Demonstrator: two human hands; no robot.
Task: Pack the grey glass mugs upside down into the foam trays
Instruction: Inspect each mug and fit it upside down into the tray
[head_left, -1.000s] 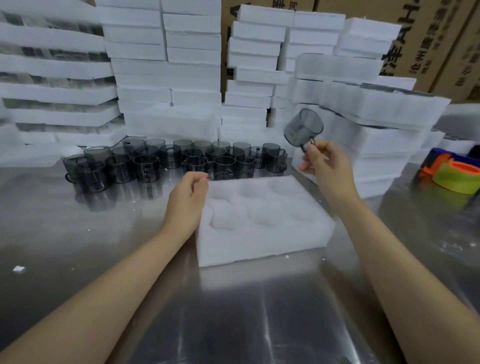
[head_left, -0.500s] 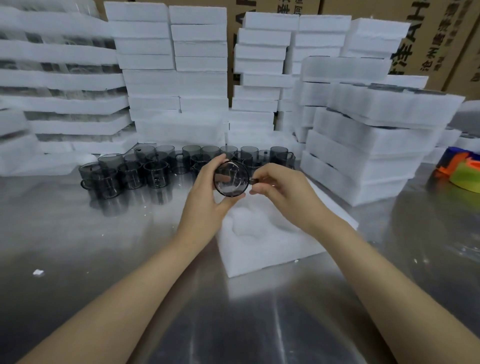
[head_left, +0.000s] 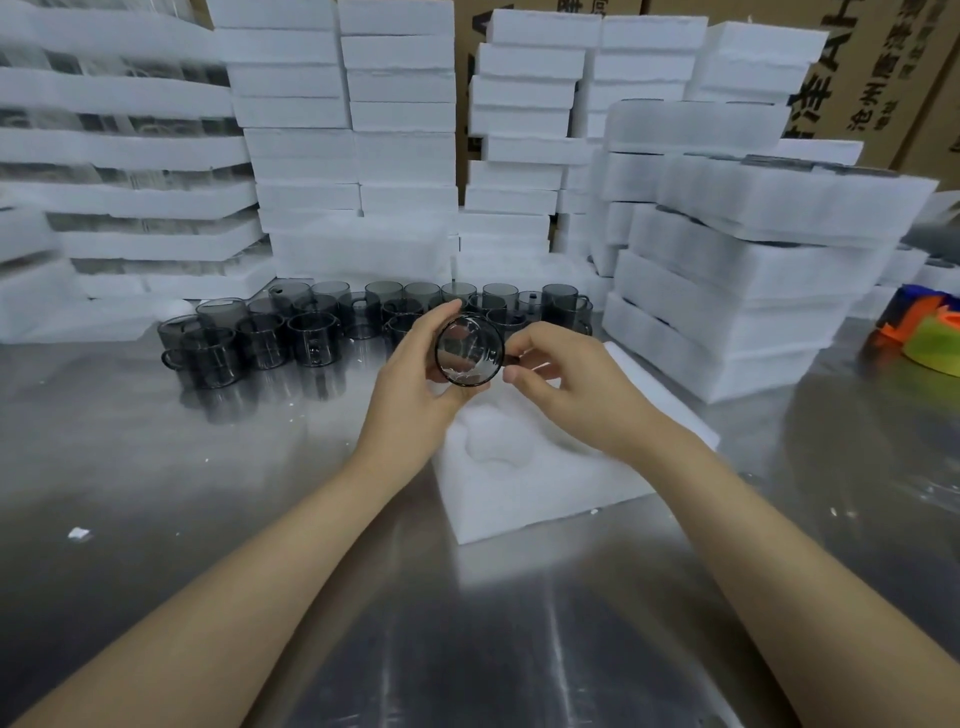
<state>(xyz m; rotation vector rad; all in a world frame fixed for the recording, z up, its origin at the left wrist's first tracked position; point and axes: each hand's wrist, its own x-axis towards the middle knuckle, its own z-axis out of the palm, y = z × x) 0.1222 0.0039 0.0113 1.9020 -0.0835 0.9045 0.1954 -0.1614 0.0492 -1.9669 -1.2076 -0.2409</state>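
Far side of the steel table (head_left: 208, 467), left: we count a cluster of standing grey glass mugs (head_left: 311, 338). Centre: our left hand (head_left: 410, 384) curls round the body of one grey mug (head_left: 470, 351); our right hand (head_left: 566, 384) pinches its handle. The mug is held in the air, circular end towards us, above the white foam tray (head_left: 545, 493). Right: stacked foam trays (head_left: 727, 291).

The silver metal tabletop (head_left: 156, 467), lower frame, is smooth and mirror-glossy. The white rectangular foam tray (head_left: 545, 499) at centre looks matt, grainy. The smoky-grey glass mug (head_left: 470, 351) above it is clear, shiny. The brown cardboard boxes (head_left: 883, 78), upper right, look dull.
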